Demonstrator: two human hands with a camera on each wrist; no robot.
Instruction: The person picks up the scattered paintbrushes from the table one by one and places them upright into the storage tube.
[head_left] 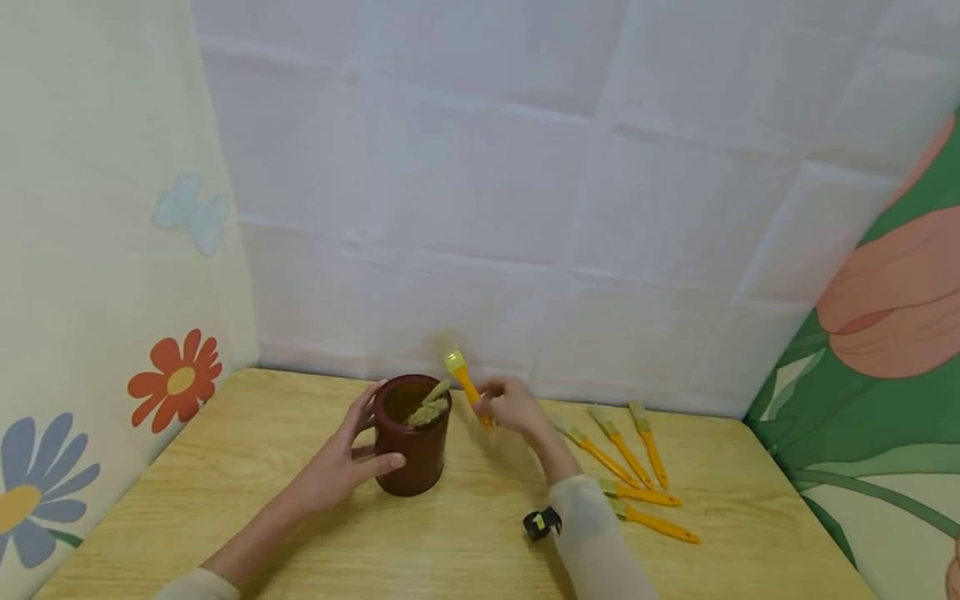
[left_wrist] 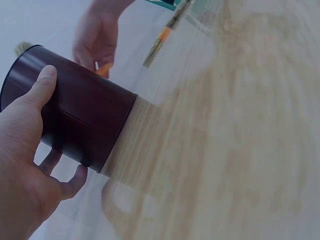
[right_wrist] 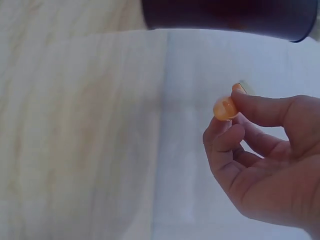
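A dark reddish-brown cylindrical pot [head_left: 411, 467] stands on the table, with pale bristles [head_left: 429, 412] showing inside its mouth and up over the rim. My left hand [head_left: 337, 468] grips it from the left; in the left wrist view the thumb lies along its wall and fingers curl round the other side. Just right of the pot, my right hand [head_left: 514, 408] pinches a paintbrush [head_left: 468, 388] by its orange handle, bristles up and leaning left. The right wrist view shows the handle's end [right_wrist: 226, 108] between thumb and fingers.
Several more orange-handled paintbrushes [head_left: 654, 458] lie on the wooden table [head_left: 465, 550] to the right, beyond my right forearm. A small black device [head_left: 540, 525] is at my right wrist. A white sheet [head_left: 480, 208] hangs behind the table, and flower-printed cloths flank it.
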